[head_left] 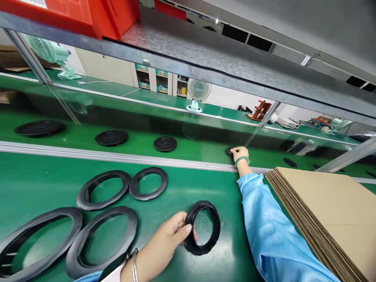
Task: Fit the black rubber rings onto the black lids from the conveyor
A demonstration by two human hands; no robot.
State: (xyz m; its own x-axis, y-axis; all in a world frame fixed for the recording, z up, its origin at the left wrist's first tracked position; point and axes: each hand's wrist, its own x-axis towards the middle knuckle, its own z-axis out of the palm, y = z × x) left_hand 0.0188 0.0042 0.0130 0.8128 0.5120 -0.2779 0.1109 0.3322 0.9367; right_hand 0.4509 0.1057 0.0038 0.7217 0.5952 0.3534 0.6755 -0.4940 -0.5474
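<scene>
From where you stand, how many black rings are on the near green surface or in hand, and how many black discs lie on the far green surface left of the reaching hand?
Black rings lying on the near green surface: 4
Black ring in the left hand: 1
Black discs on the far green surface: 3
Total: 8

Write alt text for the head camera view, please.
A left hand grips a black ring on a green belt, while the right hand, in a blue sleeve, touches a small black disc on a farther belt. More rings lie nearby, beside stacked cardboard.
</scene>
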